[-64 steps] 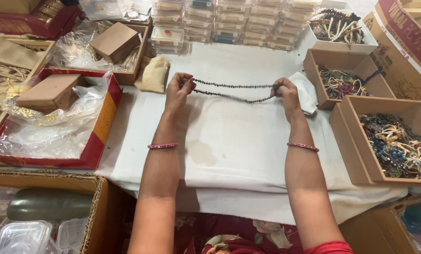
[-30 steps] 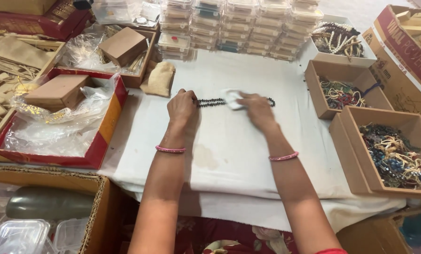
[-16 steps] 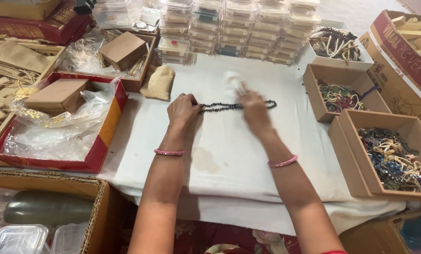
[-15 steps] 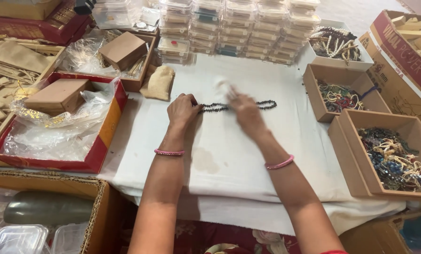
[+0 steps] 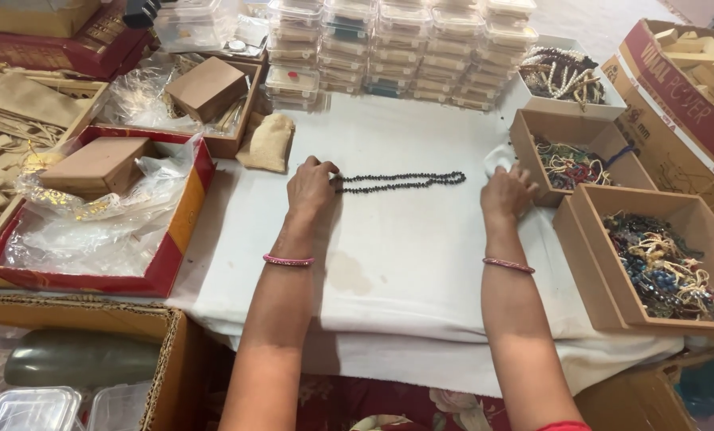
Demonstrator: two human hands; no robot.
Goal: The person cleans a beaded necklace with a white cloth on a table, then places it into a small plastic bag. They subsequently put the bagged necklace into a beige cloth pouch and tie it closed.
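Note:
A dark beaded necklace (image 5: 401,183) lies stretched out on the white cloth (image 5: 405,263). My left hand (image 5: 311,185) pins its left end with the fingertips. My right hand (image 5: 507,191) rests just right of the necklace's other end, on a small white wiping cloth (image 5: 495,160) that shows above the fingers. A gap separates that hand from the beads. Both wrists wear thin red bangles.
Open brown boxes of mixed bead jewellery (image 5: 664,263) (image 5: 574,156) stand at the right. Stacked clear plastic boxes (image 5: 389,48) line the far edge. A small beige pouch (image 5: 270,142) lies near my left hand. A red tray with plastic wrap and a brown box (image 5: 93,203) sits left.
My right hand, with the white cloth, slid right along the necklace from its middle to beyond the right end. My left hand stayed on the left end.

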